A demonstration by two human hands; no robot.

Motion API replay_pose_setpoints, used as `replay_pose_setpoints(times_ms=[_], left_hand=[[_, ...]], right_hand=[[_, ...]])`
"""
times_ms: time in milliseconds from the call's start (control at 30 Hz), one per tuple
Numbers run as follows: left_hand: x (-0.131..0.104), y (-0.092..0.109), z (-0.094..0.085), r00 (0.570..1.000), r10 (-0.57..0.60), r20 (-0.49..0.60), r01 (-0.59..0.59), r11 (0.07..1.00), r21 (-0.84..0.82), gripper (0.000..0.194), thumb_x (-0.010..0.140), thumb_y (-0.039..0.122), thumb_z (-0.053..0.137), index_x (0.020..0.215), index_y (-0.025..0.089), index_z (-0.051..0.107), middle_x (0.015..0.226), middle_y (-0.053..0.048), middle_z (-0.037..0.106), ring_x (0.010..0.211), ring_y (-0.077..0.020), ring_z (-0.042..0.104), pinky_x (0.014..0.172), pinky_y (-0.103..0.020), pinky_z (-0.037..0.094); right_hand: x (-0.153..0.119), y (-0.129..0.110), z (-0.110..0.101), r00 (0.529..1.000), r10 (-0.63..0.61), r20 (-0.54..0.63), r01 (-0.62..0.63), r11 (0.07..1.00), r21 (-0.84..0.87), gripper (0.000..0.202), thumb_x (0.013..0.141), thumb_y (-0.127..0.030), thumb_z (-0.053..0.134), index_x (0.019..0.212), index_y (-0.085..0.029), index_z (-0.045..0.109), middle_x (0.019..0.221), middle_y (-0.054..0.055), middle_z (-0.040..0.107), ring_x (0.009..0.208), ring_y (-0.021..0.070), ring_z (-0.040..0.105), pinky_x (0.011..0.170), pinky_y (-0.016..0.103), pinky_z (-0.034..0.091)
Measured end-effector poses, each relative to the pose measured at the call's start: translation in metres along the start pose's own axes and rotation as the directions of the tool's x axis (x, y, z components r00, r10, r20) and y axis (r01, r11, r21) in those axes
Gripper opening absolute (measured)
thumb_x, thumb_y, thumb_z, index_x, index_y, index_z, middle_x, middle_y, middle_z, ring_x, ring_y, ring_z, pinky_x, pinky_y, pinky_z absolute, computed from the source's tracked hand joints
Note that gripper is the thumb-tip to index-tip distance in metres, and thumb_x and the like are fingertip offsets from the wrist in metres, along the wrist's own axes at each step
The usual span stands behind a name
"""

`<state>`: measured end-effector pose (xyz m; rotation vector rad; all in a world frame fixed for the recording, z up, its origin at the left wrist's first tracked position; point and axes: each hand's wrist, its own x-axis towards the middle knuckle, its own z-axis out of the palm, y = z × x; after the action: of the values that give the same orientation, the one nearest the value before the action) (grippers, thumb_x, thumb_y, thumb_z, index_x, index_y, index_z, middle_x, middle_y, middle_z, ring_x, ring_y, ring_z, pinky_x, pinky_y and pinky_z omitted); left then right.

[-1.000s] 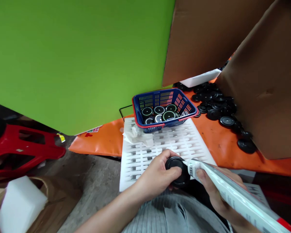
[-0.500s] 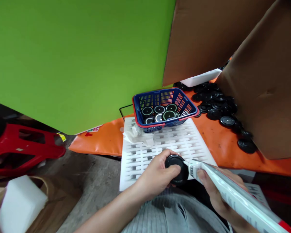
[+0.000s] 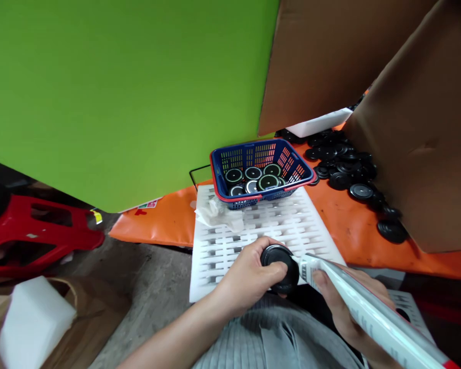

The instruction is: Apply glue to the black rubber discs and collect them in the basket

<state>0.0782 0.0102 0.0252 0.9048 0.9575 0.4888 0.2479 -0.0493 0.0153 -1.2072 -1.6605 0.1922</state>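
A round black disc [image 3: 280, 269] is gripped in my left hand [image 3: 249, 277], the thumb pressed on its face. My right hand [image 3: 346, 307] is wrapped round a long white and silver tube [image 3: 369, 302]. The tube's white nozzle points left and meets the disc's right edge, as far as can be seen. Beyond my hands, a blue basket [image 3: 261, 197] with a red rim holds several round discs with light rings. It stands on a white slotted board [image 3: 218, 266]. Crumpled white material [image 3: 223, 218] lies on the board at the basket's near left.
Many black discs [image 3: 346, 166] lie on the orange cover [image 3: 330, 210] at the right, beside brown cardboard [image 3: 422, 154]. A green panel [image 3: 130, 102] stands behind at the left. Further left are a red stool [image 3: 38, 230] and a white foam block [image 3: 34, 323].
The tube and my right hand have shifted very slightly along the disc's edge. My left hand keeps its hold on the disc, which is tilted a little differently.
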Motion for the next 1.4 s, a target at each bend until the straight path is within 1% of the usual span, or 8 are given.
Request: replay_pose_setpoints(times_ms=[567,667,733,800,867,933,1167,1400], left_hand=[[0.004,-0.006,-0.001,0.987,0.143,-0.077,-0.137,0.987,0.078,0.027,0.08,0.017,0.06,0.106,0.018,0.064,0.095,-0.003,0.064,0.086,-0.0161,0.059,0.079,-0.029,0.053],[0.006,-0.005,-0.001,0.986,0.142,-0.086,-0.143,0.99,-0.004,0.019,0.081,0.018,0.06,0.1,0.017,0.062,0.092,-0.003,0.063,0.08,-0.0149,0.059,0.074,-0.028,0.054],[0.007,-0.003,-0.001,0.988,0.109,-0.108,-0.12,0.988,-0.1,0.018,0.081,0.019,0.06,0.098,0.017,0.059,0.086,-0.002,0.062,0.072,-0.0138,0.058,0.064,-0.027,0.054],[0.007,0.0,-0.002,0.986,0.082,-0.143,-0.106,0.979,-0.173,0.02,0.081,0.02,0.06,0.1,0.016,0.056,0.081,-0.001,0.061,0.066,-0.0127,0.057,0.056,-0.025,0.052],[0.007,0.002,-0.005,0.982,0.077,-0.17,-0.112,0.972,-0.206,0.022,0.082,0.02,0.06,0.102,0.016,0.053,0.079,-0.001,0.062,0.062,-0.0119,0.056,0.052,-0.023,0.05],[0.006,0.002,-0.008,0.981,0.084,-0.173,-0.122,0.967,-0.222,0.023,0.083,0.02,0.06,0.104,0.015,0.051,0.079,-0.001,0.063,0.062,-0.0117,0.057,0.052,-0.023,0.05],[0.006,-0.003,-0.013,0.993,0.055,-0.107,-0.082,0.961,-0.263,0.025,0.086,0.02,0.062,0.107,0.015,0.05,0.087,-0.003,0.065,0.071,-0.0127,0.062,0.061,-0.024,0.053],[0.01,-0.006,-0.02,0.994,0.035,-0.101,-0.068,0.936,-0.345,0.025,0.086,0.016,0.062,0.111,0.014,0.056,0.102,-0.008,0.069,0.087,-0.0189,0.07,0.077,-0.029,0.057]], right_hand=[[-0.002,0.0,0.003,0.999,-0.037,0.012,0.037,0.999,-0.02,0.021,0.08,-0.004,0.061,0.078,-0.025,0.059,0.054,-0.005,0.057,0.048,0.0161,0.061,0.041,0.028,0.046],[-0.011,0.005,0.0,0.994,0.098,0.052,-0.101,0.993,0.061,0.017,0.081,-0.006,0.063,0.078,-0.022,0.062,0.062,-0.004,0.061,0.052,0.0135,0.06,0.046,0.024,0.049],[-0.016,0.018,-0.005,0.932,0.35,0.097,-0.363,0.912,0.192,0.007,0.083,-0.015,0.066,0.084,-0.022,0.064,0.071,-0.003,0.063,0.059,0.0129,0.062,0.051,0.022,0.052],[-0.016,0.04,-0.011,0.768,0.627,0.129,-0.616,0.671,0.413,0.017,0.08,-0.027,0.073,0.092,-0.021,0.063,0.077,-0.002,0.064,0.063,0.0131,0.062,0.05,0.021,0.053],[-0.009,0.071,-0.018,0.569,0.805,0.165,-0.702,0.371,0.608,0.031,0.074,-0.036,0.079,0.092,-0.02,0.061,0.073,-0.002,0.061,0.055,0.0111,0.058,0.041,0.019,0.049],[0.004,0.105,-0.023,0.484,0.855,0.186,-0.712,0.261,0.652,0.036,0.071,-0.043,0.081,0.084,-0.017,0.059,0.064,-0.004,0.054,0.046,0.0056,0.047,0.033,0.014,0.037],[0.025,0.18,-0.015,0.392,0.854,0.341,-0.865,0.217,0.452,0.051,0.07,-0.061,0.076,0.065,-0.02,0.045,0.05,-0.01,0.032,0.039,0.0011,0.023,0.03,0.01,0.02],[0.008,0.161,-0.034,0.445,0.845,0.295,-0.887,0.462,0.015,0.062,0.081,-0.077,0.044,0.064,-0.019,0.057,0.047,-0.001,0.045,0.036,0.008,0.03,0.032,0.023,0.022]])
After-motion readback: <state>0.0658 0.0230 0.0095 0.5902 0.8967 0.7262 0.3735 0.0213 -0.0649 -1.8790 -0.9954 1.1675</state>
